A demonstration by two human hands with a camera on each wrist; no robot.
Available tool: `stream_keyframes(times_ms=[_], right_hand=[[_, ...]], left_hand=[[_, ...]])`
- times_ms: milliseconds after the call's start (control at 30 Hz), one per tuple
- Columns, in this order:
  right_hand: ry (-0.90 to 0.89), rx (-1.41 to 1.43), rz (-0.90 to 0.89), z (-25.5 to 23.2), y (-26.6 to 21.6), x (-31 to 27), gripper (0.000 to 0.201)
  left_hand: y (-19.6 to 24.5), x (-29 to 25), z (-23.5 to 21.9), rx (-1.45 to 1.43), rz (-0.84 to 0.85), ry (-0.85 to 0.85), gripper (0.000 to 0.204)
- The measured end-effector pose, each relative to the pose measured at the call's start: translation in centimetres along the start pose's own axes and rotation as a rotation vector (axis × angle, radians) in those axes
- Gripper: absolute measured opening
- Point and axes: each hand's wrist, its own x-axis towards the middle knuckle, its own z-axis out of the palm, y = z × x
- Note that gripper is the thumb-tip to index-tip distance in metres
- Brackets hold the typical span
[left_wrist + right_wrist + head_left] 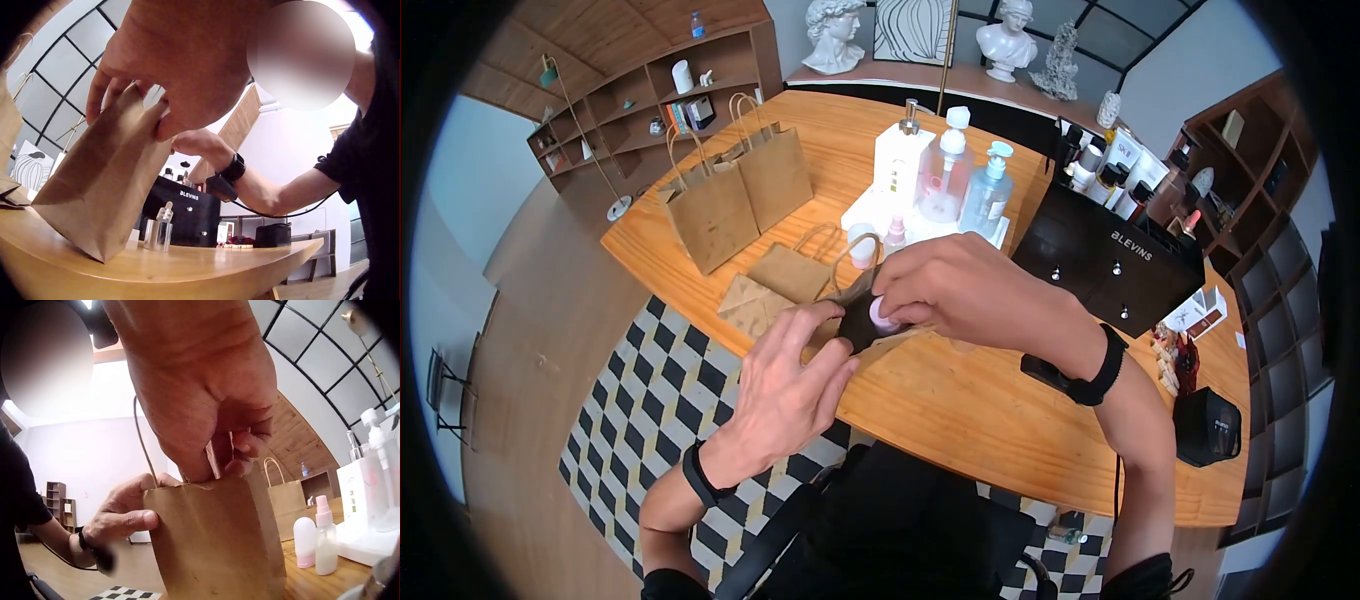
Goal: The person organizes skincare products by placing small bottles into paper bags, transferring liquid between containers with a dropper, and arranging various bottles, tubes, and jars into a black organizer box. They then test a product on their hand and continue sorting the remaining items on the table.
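A brown paper bag (212,544) stands upright on the table, its mouth spread. My left hand (790,380) grips the rim on one side, thumb and fingers over the paper edge, also seen from the left hand (187,62) in its wrist view. From above, my right hand (960,285) reaches into the mouth, fingertips pinching a small pale pink, round-ended item (883,315). The rest of that item is hidden by the bag and fingers. In the right wrist view the right hand's (206,394) fingertips dip below the rim.
Two paper bags (735,195) stand at the back left; another bag (770,285) lies flat nearer. Pump bottles (945,180) and small bottles (895,235) stand behind my hands. A black cosmetics organizer (1100,255) is at right. A clear dropper bottle (158,232) stands beside the held bag.
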Motion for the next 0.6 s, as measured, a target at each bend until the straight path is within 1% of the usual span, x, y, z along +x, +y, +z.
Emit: stream_keyframes(times_ms=[33, 100, 133, 200, 233, 300, 333, 400, 433, 500, 533, 567, 600], right_hand=[[0.003, 0.0, 0.001, 0.0, 0.2, 0.0, 0.009], [0.103, 0.147, -0.011, 0.3, 0.5, 0.1, 0.009], [0.103, 0.147, -0.011, 0.1, 0.5, 0.0, 0.009], [0.201, 0.184, 0.047, -0.6, 0.2, -0.6, 0.009], [0.201, 0.185, 0.046, -0.7, 0.2, -0.9, 0.009], [0.345, 0.171, 0.085, -0.8, -0.1, -1.8, 0.01], [0.344, 0.17, 0.084, -1.1, -0.4, -2.2, 0.01], [0.395, 0.162, 0.189, -1.7, -1.5, -3.2, 0.013], [0.394, 0.161, 0.186, -1.8, -2.1, -3.8, 0.013], [0.441, 0.208, 0.246, -1.8, -3.1, -4.8, 0.014], [0.446, 0.209, 0.242, -1.8, -3.6, -5.4, 0.014], [0.45, 0.219, 0.262, -1.7, -4.1, -6.0, 0.015], [0.454, 0.232, 0.283, -1.7, -4.5, -6.6, 0.016]], left_hand=[[0.0, 0.0, 0.0, 0.001, 0.002, -0.001, 0.016], [0.0, -0.1, 0.1, 0.005, 0.023, 0.02, 0.016], [0.0, 0.0, 0.0, 0.006, 0.023, 0.02, 0.016], [0.1, 0.1, -0.3, 0.034, 0.094, 0.03, 0.02], [0.2, 0.1, -0.3, 0.035, 0.093, 0.029, 0.02], [0.4, 0.1, -0.3, 0.037, 0.107, 0.038, 0.021], [0.3, 0.1, -0.3, 0.037, 0.106, 0.04, 0.021], [0.0, 0.2, -0.2, 0.055, 0.079, 0.034, 0.022], [-0.1, 0.2, -0.3, 0.057, 0.078, 0.036, 0.022], [-0.6, 0.4, -0.7, 0.039, -0.009, 0.068, 0.021], [-1.0, 0.8, -0.8, 0.034, 0.002, 0.14, 0.016], [-1.2, 1.0, -1.2, 0.039, 0.005, 0.138, 0.016], [-1.2, 1.2, -1.8, 0.02, -0.065, 0.177, 0.017]])
